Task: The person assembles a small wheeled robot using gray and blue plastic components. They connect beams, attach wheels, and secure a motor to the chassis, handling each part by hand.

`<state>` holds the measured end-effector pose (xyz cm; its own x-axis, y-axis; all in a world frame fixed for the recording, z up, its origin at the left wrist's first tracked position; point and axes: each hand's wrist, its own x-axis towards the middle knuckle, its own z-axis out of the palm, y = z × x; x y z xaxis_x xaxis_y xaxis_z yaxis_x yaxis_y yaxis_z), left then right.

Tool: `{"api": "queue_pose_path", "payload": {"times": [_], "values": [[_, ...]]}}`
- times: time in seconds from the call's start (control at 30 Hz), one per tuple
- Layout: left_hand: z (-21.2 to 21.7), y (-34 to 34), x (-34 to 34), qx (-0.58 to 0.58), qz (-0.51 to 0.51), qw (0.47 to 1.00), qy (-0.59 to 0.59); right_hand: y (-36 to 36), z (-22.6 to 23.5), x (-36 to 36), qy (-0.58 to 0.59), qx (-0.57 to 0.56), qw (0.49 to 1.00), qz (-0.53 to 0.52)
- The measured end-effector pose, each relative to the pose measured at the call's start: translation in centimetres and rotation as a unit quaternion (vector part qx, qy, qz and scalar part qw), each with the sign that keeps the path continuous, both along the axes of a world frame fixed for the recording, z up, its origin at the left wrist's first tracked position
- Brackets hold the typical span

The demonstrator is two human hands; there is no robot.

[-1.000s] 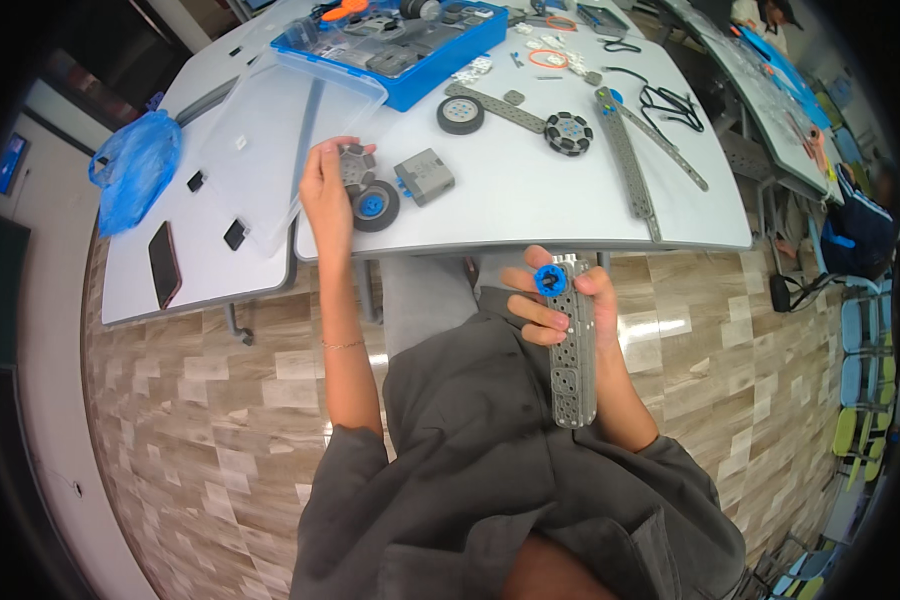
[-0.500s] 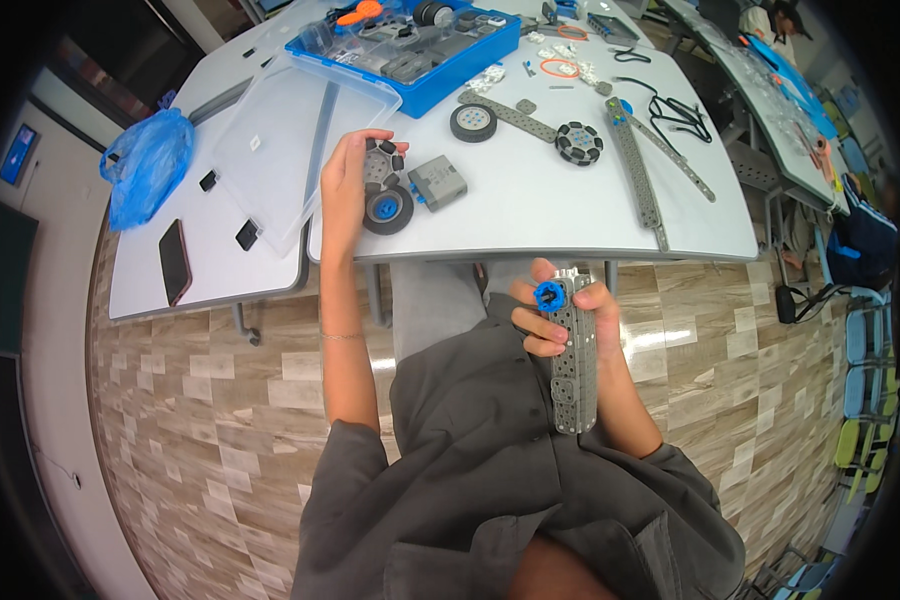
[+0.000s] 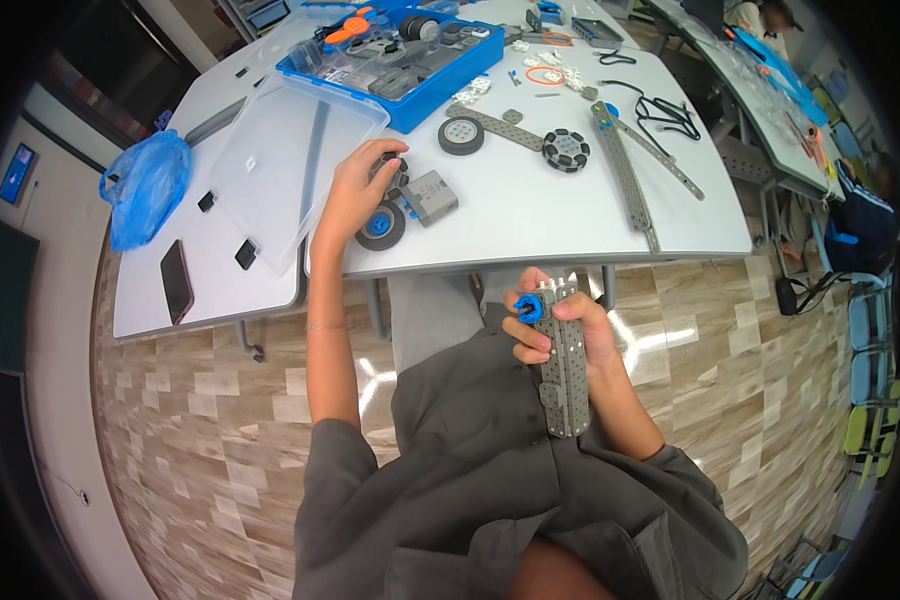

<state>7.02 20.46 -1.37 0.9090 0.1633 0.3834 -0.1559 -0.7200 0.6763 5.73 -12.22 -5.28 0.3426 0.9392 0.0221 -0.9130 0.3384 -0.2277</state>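
My left hand [image 3: 352, 192] is over the near edge of the table, its thumb and fingers closed round a grey-and-black roller wheel [image 3: 400, 180], partly hidden by the fingers. Just below that lies a black tyre wheel with a blue hub [image 3: 380, 226]. A grey motor block [image 3: 431, 197] with a blue end sits beside them. In front of my body, off the table, my right hand [image 3: 591, 330] grips a grey perforated beam assembly [image 3: 562, 385], which hangs nearly upright. A blue connector [image 3: 529, 308] sticks out of its upper left side.
Farther back are a blue parts box [image 3: 440, 88], a clear lid [image 3: 270, 160], a second tyre wheel [image 3: 461, 136], another roller wheel [image 3: 566, 150], long grey beams [image 3: 625, 175] and black cables [image 3: 668, 118]. A phone [image 3: 176, 282] and blue bag [image 3: 150, 190] are at left.
My left hand has turned, and the roller wheel in it has tilted and is more hidden. The beam assembly in my right hand has rotated slightly. The whole view has shifted a little.
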Motion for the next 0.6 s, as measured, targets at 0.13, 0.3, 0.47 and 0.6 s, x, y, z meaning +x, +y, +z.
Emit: {"api": "queue_pose_path", "payload": {"times": [0.13,0.3,0.47,0.6], "values": [[0.1,0.2,-1.2,0.022,0.001,1.000,-0.008,0.1,0.1,-0.1,-0.010,-0.007,1.000,-0.001],[-0.4,0.3,-1.7,-0.022,0.002,0.996,-0.087,0.1,0.1,-0.3,-0.022,-0.037,0.999,-0.020],[-1.2,-0.4,-1.7,-0.017,0.034,0.991,-0.132,0.1,-0.1,-0.2,-0.046,-0.025,0.999,-0.014],[-0.9,-1.4,-2.4,0.022,0.047,0.990,-0.131,0.1,-0.2,-0.2,-0.052,-0.032,0.998,-0.016]]}}
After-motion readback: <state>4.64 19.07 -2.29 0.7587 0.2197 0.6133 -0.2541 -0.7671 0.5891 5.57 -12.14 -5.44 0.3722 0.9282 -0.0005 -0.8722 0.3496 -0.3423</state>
